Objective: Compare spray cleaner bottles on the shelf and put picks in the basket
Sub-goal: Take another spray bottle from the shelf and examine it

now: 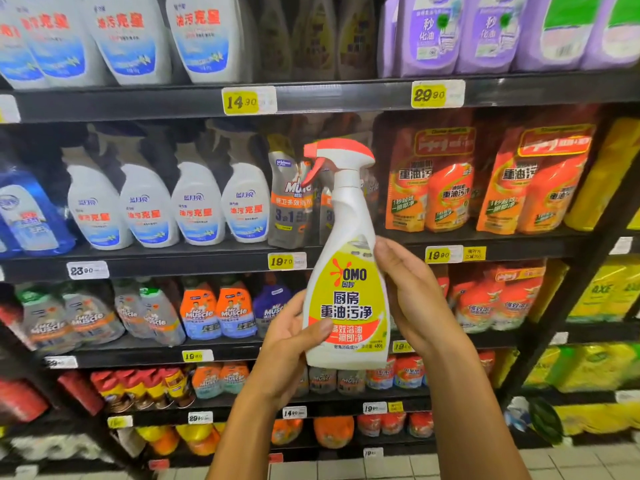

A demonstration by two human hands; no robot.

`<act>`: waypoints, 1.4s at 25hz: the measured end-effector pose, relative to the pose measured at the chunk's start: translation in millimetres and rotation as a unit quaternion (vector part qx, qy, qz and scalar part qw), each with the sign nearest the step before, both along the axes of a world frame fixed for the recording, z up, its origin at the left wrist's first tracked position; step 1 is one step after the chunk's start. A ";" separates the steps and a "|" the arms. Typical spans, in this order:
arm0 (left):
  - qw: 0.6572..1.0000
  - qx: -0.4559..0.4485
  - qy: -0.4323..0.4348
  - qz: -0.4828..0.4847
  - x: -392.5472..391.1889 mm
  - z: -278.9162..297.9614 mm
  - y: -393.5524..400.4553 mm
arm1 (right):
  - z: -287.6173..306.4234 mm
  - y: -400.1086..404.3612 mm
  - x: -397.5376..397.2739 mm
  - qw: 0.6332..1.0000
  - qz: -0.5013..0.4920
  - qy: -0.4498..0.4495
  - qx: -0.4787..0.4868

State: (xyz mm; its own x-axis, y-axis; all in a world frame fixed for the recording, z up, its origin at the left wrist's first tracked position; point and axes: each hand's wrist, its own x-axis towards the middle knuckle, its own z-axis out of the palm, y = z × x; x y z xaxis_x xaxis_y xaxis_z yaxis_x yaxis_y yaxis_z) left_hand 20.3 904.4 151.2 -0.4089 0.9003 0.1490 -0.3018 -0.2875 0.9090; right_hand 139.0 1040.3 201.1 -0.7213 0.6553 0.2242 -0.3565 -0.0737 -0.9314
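Held upright mid-frame before the shelf (pixel 311 98): OMO spray bottle (pixel 348 268), left hand (pixel 294 344) and right hand (pixel 412 299) clamped round its lower body. Best kept label-forward, steady, thumb off the text; basket unseen.

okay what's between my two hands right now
The OMO spray bottle, upright with its label facing you. The left hand grips its lower left side and the right hand its right side, in the head view.
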 end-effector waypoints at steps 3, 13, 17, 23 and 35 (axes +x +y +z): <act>1.000 -0.003 -0.008 0.014 1.9 -0.6 3.0 | -6.9 0.1 -0.1 1.000 0.023 -0.010 -0.014; 1.000 -0.009 -0.018 -0.018 7.8 -2.9 11.0 | -14.0 -3.2 4.5 0.999 0.023 0.038 -0.026; 1.000 -0.007 -0.024 -0.015 8.7 -3.3 10.5 | -12.4 -7.7 4.3 0.999 0.022 0.035 -0.006; 1.000 -0.004 -0.026 -0.013 10.6 -2.7 9.1 | -9.1 -11.0 3.8 0.999 -0.006 0.023 0.035; 0.998 -0.022 0.051 0.003 11.6 3.7 6.2 | -13.7 -12.8 -3.2 0.996 -0.078 0.040 0.032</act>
